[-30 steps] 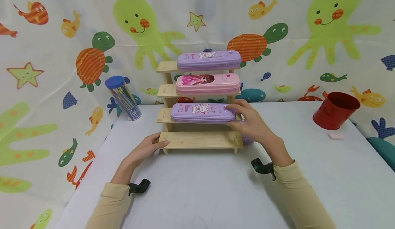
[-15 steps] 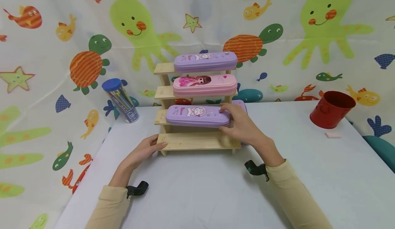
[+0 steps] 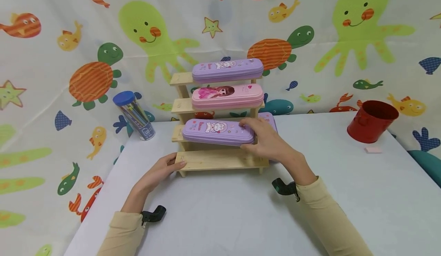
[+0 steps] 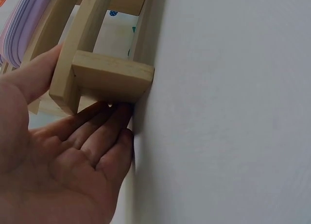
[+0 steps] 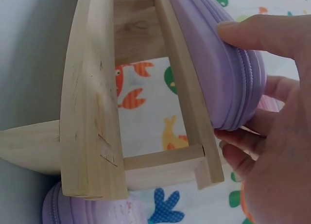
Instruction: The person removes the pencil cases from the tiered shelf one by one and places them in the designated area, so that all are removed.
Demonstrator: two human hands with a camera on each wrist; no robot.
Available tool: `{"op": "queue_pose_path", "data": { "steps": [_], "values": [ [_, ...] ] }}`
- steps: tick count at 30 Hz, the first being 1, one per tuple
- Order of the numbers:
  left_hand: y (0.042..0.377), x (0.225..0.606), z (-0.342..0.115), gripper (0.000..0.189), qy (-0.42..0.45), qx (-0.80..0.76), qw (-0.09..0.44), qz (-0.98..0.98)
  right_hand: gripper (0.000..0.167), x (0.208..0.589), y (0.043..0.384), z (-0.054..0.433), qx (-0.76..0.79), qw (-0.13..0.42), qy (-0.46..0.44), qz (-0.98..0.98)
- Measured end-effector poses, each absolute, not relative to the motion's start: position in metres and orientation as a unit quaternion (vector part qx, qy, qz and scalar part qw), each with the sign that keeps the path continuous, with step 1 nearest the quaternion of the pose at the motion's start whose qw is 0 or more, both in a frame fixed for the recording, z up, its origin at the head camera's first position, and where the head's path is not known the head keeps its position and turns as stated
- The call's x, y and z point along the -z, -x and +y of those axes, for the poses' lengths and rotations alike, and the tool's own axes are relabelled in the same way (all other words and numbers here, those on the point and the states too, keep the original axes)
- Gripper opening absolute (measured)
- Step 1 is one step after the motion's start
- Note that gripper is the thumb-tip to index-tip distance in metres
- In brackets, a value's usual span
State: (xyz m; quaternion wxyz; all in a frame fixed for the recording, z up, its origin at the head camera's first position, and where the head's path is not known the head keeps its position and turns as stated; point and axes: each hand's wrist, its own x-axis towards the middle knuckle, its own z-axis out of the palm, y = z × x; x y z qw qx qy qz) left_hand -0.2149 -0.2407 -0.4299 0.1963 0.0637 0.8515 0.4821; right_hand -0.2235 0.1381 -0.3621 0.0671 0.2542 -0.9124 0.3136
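In the head view a purple pencil case (image 3: pixel 218 132) with a cartoon print lies on the second tier from the bottom of a wooden step rack (image 3: pixel 213 160). Its right end sits slightly lower and nearer than its left. My right hand (image 3: pixel 267 141) pinches that right end, thumb on the near side and fingers over the top. In the right wrist view the thumb presses by the zipper (image 5: pixel 245 83). My left hand (image 3: pixel 163 171) grips the left end of the lowest tier, thumb on the board and fingers beside the leg (image 4: pixel 112 78) in the left wrist view.
A pink pencil case (image 3: pixel 227 96) and another purple one (image 3: pixel 227 70) lie on the upper tiers. A further purple case (image 3: pixel 268 121) shows behind the rack's right side. A tub of pencils (image 3: pixel 134 115) stands left; a red bucket (image 3: pixel 372 122) and pink eraser (image 3: pixel 373 150) are right.
My right hand has shifted the purple pencil case left along its tier, and its right end has come forward. The case behind the rack shows more. My left hand keeps its grip.
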Motion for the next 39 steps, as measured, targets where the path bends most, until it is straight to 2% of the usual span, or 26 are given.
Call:
{"op": "queue_pose_path", "data": {
  "steps": [10, 27, 39],
  "values": [
    [0.216, 0.428, -0.238, 0.079, -0.058, -0.476, 0.206, 0.853, 0.07, 0.364, 0.219, 0.142, -0.307, 0.056, -0.253, -0.916],
    [0.212, 0.433, -0.238, 0.079, -0.054, -0.477, 0.21, 0.852, 0.063, 0.362, 0.205, 0.15, -0.353, 0.072, -0.25, -0.899],
    [0.215, 0.43, -0.239, 0.08, -0.056, -0.479, 0.201, 0.852, 0.061, 0.336, 0.199, 0.167, -0.39, 0.099, -0.25, -0.881]
  ]
}}
